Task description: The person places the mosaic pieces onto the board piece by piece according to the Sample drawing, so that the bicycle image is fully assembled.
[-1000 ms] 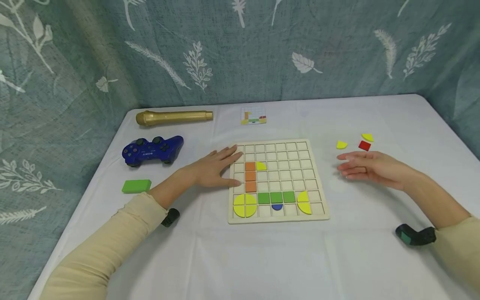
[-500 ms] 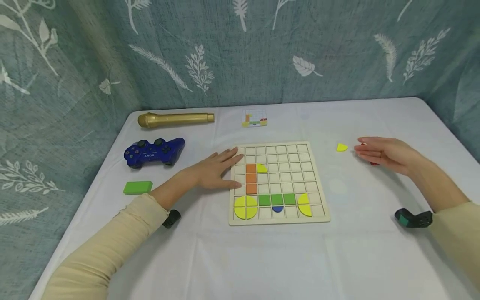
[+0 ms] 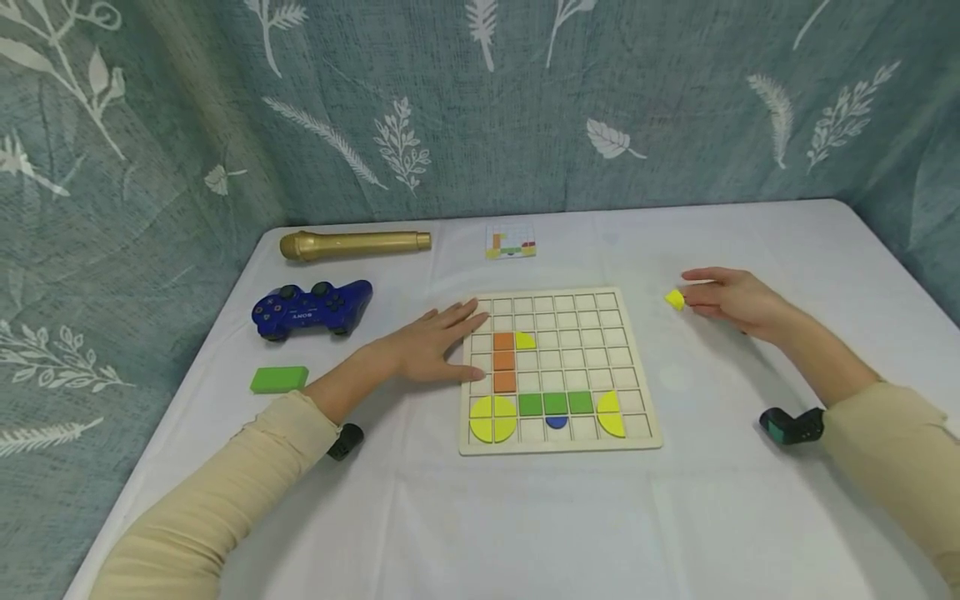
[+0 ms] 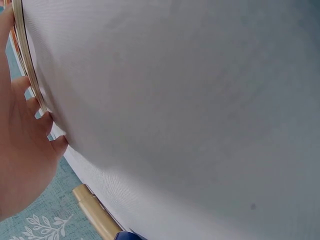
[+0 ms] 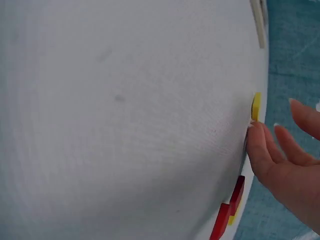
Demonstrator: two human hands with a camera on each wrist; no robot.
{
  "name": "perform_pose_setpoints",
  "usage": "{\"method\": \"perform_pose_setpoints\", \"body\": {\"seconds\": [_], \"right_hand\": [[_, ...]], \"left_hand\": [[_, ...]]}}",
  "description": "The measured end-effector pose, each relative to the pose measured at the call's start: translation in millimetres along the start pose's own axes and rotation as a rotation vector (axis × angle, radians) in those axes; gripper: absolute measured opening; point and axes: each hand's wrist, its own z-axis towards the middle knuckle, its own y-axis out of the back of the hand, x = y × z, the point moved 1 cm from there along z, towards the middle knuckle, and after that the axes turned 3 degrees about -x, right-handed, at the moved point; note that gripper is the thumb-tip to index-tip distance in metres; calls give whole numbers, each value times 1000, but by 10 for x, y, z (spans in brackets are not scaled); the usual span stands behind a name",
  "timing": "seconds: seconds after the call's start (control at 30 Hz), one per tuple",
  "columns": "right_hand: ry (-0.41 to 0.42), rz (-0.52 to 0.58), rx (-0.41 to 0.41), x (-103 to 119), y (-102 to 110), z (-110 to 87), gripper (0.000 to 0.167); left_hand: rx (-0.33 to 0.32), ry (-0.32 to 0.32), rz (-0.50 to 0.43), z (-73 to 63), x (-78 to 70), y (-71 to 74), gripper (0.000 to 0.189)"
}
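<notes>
My left hand (image 3: 435, 346) lies with fingers spread over the left edge of a pale wooden grid board (image 3: 558, 448). On the board sit orange squares (image 3: 504, 360), green squares (image 3: 555, 403), a blue half-circle (image 3: 557, 422) and yellow quarter-circles (image 3: 492, 418). Right of the board, my right hand (image 3: 738, 302) touches a loose yellow quarter-circle (image 3: 673, 299) with its fingertips. The right wrist view shows this yellow piece (image 5: 256, 106) at one fingertip, the upper finger raised apart. Red pieces (image 5: 237, 195) and a bit of yellow lie near that hand, mostly hidden by it in the head view.
A patterned card (image 3: 511, 242) lies behind the board. On the left are a gold microphone (image 3: 356, 244), a blue game controller (image 3: 312, 308) and a green block (image 3: 279, 379). A patterned teal cloth (image 3: 525, 108) hangs behind the white table (image 3: 540, 525).
My right hand moves right over the red piece, then back left to the yellow quarter-circle, which has slid slightly left. My left hand stays on the board.
</notes>
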Motion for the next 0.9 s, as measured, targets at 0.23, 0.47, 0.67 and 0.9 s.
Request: {"method": "perform_pose_setpoints", "body": {"seconds": [0.23,0.47,0.67,0.9], "right_hand": [[133,-325,25,63,-52,68,56],[198,-362,21,76,-71,127,51],[198,-393,-9,92,-115,166,48],[188,-402,-26,91,-135,168,45]], "left_hand": [[-1,-3,5,5,13,-7,92],[-2,-1,16,-7,3,-7,92],[0,11,22,10,12,-16,93],[3,17,23,9,2,-9,93]]}}
